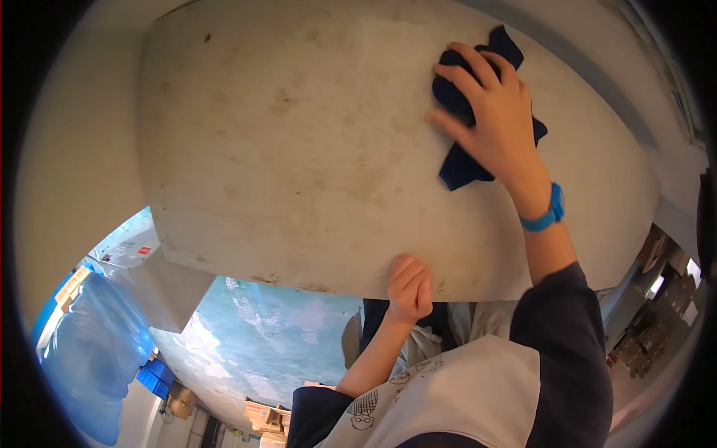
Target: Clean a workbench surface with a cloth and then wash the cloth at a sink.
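Under my right hand (489,108) lies a dark navy cloth (464,166), pressed to the stained, pale tabletop (299,149) near its far right side. The fingers of that hand are spread over the cloth, with the thumb stretched out to the left. Parts of the cloth stick out past the fingertips and below the palm. A blue watch is on my right wrist. My left hand (410,287) is curled into a fist at the table's near edge, and nothing shows in it.
A large clear-blue water jug (93,351) stands at the lower left, by a blue box (155,378). Cardboard boxes (267,420) sit on the floor below. Walls border the table at the left and far right. Stacked items (642,340) show at the right.
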Demonstrator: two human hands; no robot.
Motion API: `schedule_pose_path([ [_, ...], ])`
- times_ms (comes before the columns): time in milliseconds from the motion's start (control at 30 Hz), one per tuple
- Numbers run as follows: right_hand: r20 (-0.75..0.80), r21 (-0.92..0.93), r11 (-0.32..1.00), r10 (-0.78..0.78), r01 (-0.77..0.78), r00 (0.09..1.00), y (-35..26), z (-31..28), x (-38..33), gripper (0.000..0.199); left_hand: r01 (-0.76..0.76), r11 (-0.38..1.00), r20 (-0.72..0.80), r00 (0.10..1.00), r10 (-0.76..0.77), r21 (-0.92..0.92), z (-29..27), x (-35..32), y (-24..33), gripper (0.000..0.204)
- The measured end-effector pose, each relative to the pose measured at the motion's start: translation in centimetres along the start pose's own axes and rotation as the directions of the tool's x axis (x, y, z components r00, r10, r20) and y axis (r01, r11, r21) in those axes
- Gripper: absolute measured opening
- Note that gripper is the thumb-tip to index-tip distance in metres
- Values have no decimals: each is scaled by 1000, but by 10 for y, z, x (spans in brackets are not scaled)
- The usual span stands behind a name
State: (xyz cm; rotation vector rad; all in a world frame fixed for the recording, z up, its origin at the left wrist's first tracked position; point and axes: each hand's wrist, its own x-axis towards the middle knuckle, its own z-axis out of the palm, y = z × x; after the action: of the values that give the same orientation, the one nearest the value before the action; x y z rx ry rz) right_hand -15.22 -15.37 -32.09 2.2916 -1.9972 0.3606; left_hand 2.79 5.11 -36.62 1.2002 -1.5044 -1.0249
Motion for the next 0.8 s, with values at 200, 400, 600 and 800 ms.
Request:
schedule_pose_path([
  [200,-165,222,970,140,-102,976,20,16,18,29,-45,999,-42,998,44,-12,9,8,2,30],
  [400,44,398,848,-398,349,916,-52,10,-55,23,24,999,-49,998,-26,-44,7,6,1,34],
  [600,-53,154,987,-35,43,998,-4,14,19,26,53,998,-32,998,-54,-31,4,3,8,29],
  [800,67,198,953,-245,228,967,-12,11,12,32,56,998,3,998,-56,-30,0,2,2,20],
])
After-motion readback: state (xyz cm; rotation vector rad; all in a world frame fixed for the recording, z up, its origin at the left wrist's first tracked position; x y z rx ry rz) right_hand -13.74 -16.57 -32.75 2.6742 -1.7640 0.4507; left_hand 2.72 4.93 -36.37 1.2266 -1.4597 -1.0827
